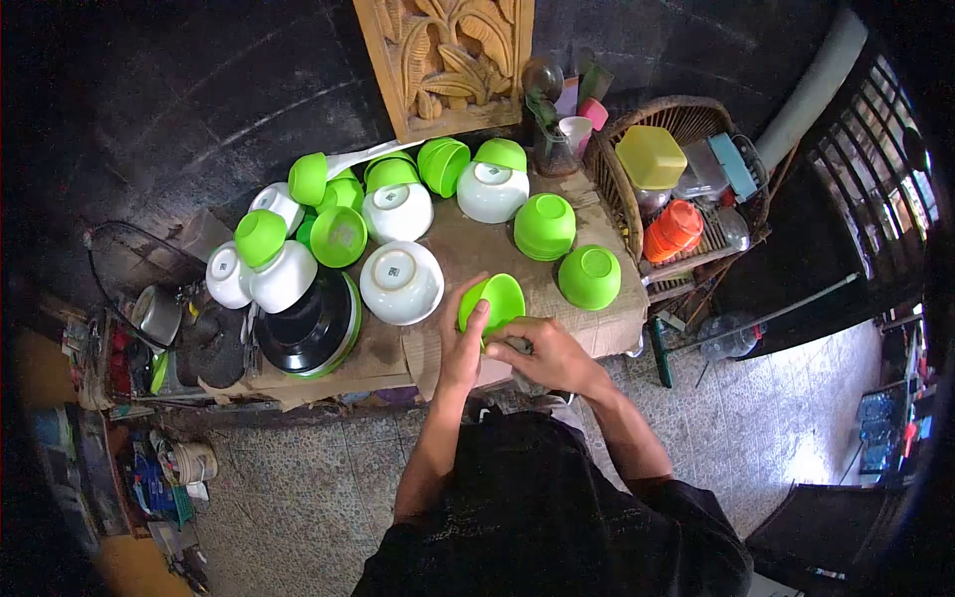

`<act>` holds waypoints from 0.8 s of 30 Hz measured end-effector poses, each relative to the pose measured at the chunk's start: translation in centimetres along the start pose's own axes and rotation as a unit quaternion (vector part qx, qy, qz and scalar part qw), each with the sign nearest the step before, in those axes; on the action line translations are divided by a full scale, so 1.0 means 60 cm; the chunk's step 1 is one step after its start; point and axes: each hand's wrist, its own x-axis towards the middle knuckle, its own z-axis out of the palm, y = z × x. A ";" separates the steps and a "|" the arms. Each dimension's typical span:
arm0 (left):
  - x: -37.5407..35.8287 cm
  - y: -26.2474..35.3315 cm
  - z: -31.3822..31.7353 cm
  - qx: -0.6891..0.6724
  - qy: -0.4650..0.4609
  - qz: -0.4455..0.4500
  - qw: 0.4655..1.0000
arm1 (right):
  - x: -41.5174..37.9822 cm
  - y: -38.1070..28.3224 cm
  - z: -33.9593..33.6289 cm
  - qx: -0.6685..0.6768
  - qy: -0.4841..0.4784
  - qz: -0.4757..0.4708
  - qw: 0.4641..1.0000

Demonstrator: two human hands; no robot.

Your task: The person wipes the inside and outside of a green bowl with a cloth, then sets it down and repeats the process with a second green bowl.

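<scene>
A small bright-green bowl (505, 298) is held tilted in front of me, its inside partly showing. My left hand (466, 333) wraps round its left side, thumb over the rim. At the bowl's near right edge, my right hand (547, 353) has its fingers curled in against the rim; their tips are partly hidden. Left of the hands, a white bowl (402, 283) rests upside down on cardboard. To the right, two more piles or single green bowls stand inverted, one green bowl (589, 278) close to the table edge and a green stack (544, 227) behind it.
Cardboard (438, 348) covers the table. More white and green bowls crowd its back left, beside a black round lid-like item (310, 323). A wicker rack (622, 189) at right carries a yellow container (651, 157) and orange cups (673, 231). A carved wooden panel (448, 60) stands behind.
</scene>
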 end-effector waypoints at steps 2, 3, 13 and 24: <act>0.000 0.002 -0.003 -0.012 0.008 -0.009 1.000 | -0.001 0.001 -0.015 -0.023 -0.011 -0.038 0.999; 0.002 -0.001 -0.006 -0.025 0.011 -0.020 0.999 | -0.002 0.002 -0.022 -0.047 -0.019 -0.074 0.996; -0.010 0.013 0.013 -0.088 -0.050 -0.060 0.993 | 0.031 0.030 -0.009 -0.344 0.174 -0.261 0.885; -0.009 0.000 0.004 0.099 -0.025 0.038 0.994 | 0.009 0.005 0.028 -0.265 0.027 -0.019 0.964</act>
